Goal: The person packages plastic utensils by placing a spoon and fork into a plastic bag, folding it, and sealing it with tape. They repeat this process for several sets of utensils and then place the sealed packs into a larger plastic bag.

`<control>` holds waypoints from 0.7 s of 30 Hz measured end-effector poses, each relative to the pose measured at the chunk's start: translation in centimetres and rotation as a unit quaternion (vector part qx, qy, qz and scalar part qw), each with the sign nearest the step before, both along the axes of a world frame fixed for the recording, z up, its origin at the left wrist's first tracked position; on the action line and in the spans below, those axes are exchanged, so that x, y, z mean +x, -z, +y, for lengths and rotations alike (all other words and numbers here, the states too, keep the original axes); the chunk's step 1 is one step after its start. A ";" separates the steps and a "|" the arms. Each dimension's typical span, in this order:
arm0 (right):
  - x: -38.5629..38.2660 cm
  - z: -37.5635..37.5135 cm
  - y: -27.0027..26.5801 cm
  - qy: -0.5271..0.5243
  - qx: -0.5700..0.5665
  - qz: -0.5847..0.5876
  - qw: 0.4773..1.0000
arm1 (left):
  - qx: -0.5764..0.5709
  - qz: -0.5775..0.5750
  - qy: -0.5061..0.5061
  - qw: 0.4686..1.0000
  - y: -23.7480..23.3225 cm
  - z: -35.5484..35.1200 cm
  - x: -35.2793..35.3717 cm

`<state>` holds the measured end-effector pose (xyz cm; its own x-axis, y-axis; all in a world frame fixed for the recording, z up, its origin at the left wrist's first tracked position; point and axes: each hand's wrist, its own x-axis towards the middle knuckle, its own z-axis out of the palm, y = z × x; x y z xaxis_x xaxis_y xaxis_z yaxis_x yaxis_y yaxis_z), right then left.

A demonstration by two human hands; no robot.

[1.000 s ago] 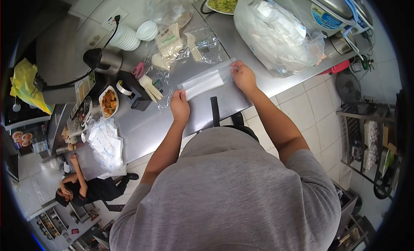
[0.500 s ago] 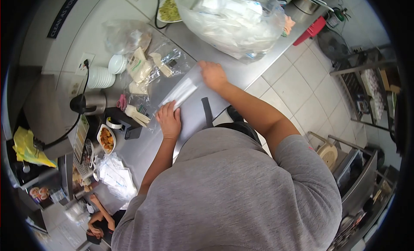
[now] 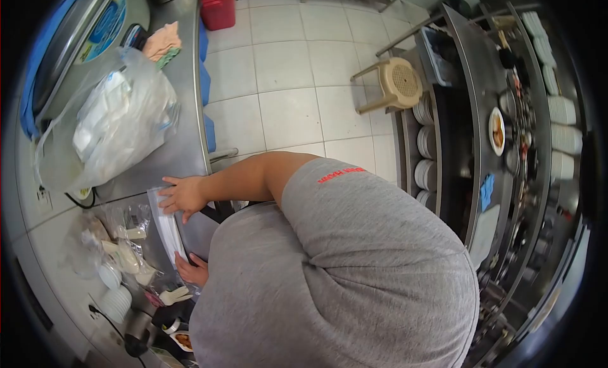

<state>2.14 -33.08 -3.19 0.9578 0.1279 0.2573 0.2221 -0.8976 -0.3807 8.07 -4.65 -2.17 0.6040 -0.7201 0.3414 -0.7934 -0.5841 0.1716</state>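
A long white folded strip in clear plastic [image 3: 167,234] lies flat along the steel counter [image 3: 197,232]. My right hand [image 3: 183,196] rests over its far end, fingers spread on the plastic. At the near end, my left hand [image 3: 194,270] lies with fingers stretched against the strip, its wrist hidden behind my grey shirt. Beside the strip, on the wall side, are clear plastic packs of wooden cutlery [image 3: 126,257]. Loose pale wooden cutlery [image 3: 174,296] sits just past my left hand.
A big clear bag of white packets [image 3: 123,124] stands on the counter beyond my right hand. White bowls [image 3: 116,303] are stacked by the wall. Across the tiled floor [image 3: 288,70] are a beige plastic stool [image 3: 400,83] and shelves with stacked plates [image 3: 427,174].
My view has swung to the right, bringing the stool and shelves closer to the middle. My right hand's fingers, bunched at the plastic's far end before, are now spread over it. My left hand stays at the near end.
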 end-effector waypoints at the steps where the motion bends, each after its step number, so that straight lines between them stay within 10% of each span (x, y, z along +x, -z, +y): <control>1: 0.0 -0.1 0.1 -0.007 0.003 -0.003 1.000 | 0.002 -0.002 0.009 1.000 0.7 0.4 0.6; 15: -1.9 1.3 -6.5 -0.084 0.099 -0.076 0.989 | -0.019 0.102 -0.126 0.987 -3.4 -1.5 -1.8; 19: -6.6 6.1 -7.2 -0.175 0.355 0.470 0.789 | -0.039 0.111 -0.161 0.980 -3.8 -0.8 -1.9; 21: -8.2 6.1 -3.7 -0.157 0.383 0.524 0.744 | -0.051 0.122 -0.166 0.977 -3.6 -0.4 -1.9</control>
<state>-6.04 -26.98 0.50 0.6376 0.5885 -0.4972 -0.4033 -0.2949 -0.8662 6.19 -5.05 1.43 0.8714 -0.4394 0.2179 -0.4904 -0.7727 0.4031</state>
